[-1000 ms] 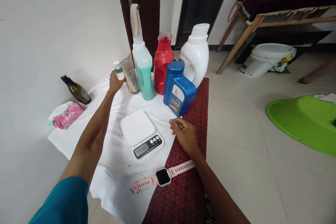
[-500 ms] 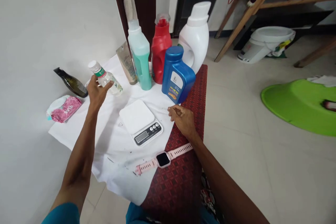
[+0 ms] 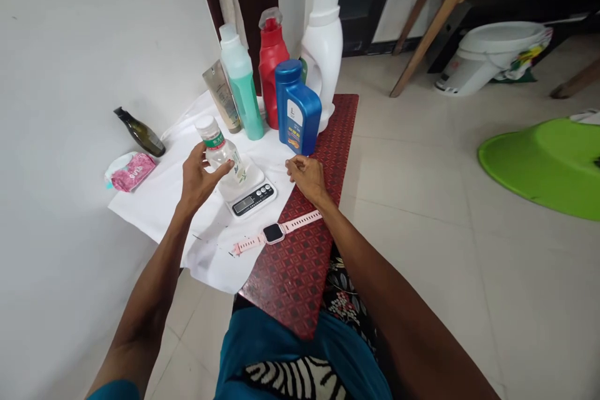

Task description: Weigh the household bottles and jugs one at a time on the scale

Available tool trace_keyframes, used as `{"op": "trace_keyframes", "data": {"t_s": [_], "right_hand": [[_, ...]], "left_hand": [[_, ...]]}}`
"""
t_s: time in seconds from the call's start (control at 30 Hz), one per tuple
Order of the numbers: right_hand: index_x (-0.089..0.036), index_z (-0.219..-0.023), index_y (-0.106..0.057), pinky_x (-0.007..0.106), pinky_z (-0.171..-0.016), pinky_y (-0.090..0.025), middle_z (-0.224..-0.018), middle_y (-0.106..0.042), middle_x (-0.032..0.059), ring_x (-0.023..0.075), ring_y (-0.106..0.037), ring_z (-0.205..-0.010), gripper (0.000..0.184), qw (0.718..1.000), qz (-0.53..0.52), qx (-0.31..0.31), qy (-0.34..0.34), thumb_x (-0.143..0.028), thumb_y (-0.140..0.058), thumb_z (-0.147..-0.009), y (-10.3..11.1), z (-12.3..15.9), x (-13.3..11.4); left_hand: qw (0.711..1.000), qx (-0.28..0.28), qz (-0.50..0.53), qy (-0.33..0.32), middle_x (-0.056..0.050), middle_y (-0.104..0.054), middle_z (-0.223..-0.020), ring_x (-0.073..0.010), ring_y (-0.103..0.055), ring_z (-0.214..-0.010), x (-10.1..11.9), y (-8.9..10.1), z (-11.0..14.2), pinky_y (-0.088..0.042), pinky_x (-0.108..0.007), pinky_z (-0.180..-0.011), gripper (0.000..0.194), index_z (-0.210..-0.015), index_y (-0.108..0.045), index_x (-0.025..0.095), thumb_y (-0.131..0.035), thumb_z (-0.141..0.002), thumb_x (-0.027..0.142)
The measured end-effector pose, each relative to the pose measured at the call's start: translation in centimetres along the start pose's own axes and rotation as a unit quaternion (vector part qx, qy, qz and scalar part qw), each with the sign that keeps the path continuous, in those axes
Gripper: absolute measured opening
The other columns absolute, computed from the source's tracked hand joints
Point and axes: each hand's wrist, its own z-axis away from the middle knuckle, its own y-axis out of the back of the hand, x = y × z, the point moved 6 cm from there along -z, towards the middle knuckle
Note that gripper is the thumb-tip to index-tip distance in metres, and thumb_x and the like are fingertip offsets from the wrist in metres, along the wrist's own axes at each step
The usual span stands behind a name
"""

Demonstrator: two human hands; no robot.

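My left hand [image 3: 200,180] is closed around a clear plastic bottle [image 3: 230,165] with a white cap and a green band at its neck. The bottle is at the white digital kitchen scale [image 3: 254,199], over its plate; whether it touches the plate I cannot tell. My right hand [image 3: 307,176] lies by the front of a blue bottle [image 3: 299,109], fingers curled in with nothing visible in them. Below the scale, a pink-strapped smartwatch [image 3: 274,233] lies stretched across the white cloth [image 3: 210,262] and the red patterned table [image 3: 295,275].
Behind the scale stand a beige tube [image 3: 222,97], a teal bottle [image 3: 246,94], a red bottle [image 3: 272,50] and a white jug [image 3: 327,37]. Along the wall lie a dark green bottle [image 3: 140,133] and a pink tissue pack [image 3: 134,172]. A white bucket [image 3: 492,53] stands on the floor.
My left hand has carried the clear bottle rightward from the wall side to the scale. My right hand stays near the blue bottle, and the whole view has shifted somewhat.
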Motion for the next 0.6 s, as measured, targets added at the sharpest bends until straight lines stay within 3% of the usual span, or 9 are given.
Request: {"op": "trace_keyframes", "data": {"t_s": [0.13,0.4,0.6], "right_hand": [[-0.022,-0.07,-0.062,0.026,-0.055,-0.048,-0.063,-0.068,0.0008,0.0138,-0.06,-0.05,0.023,1.0,0.006,-0.003,0.012,-0.034,-0.061,-0.09,0.0,0.1,-0.1],[-0.022,-0.068,-0.062,0.028,-0.06,-0.05,-0.06,-0.066,0.0002,0.0155,-0.061,-0.052,0.022,1.0,0.006,-0.007,0.03,-0.028,-0.062,-0.089,-0.2,0.3,-0.3],[-0.021,-0.067,-0.062,0.028,-0.062,-0.051,-0.059,-0.065,-0.0003,0.0155,-0.061,-0.052,0.023,1.0,-0.011,0.0,0.027,-0.026,-0.062,-0.089,0.0,0.4,-0.6]], "left_hand": [[1.0,0.001,-0.016,0.003,-0.009,-0.076,-0.115,-0.0257,-0.071,-0.101,-0.8,-0.2,-0.2,-0.061,-0.039,-0.085,0.055,-0.12,-0.068,0.02,-0.087,-0.078,0.05],[0.999,-0.026,-0.017,0.024,-0.017,-0.067,-0.137,-0.036,-0.067,-0.123,-0.9,0.0,0.4,-0.058,-0.052,-0.1,0.084,-0.139,-0.061,0.022,-0.091,-0.073,0.064],[0.999,-0.018,-0.022,0.029,-0.019,-0.059,-0.15,-0.0372,-0.064,-0.129,-1.1,-0.1,1.2,-0.056,-0.054,-0.105,0.097,-0.149,-0.051,0.024,-0.092,-0.071,0.065]]}}
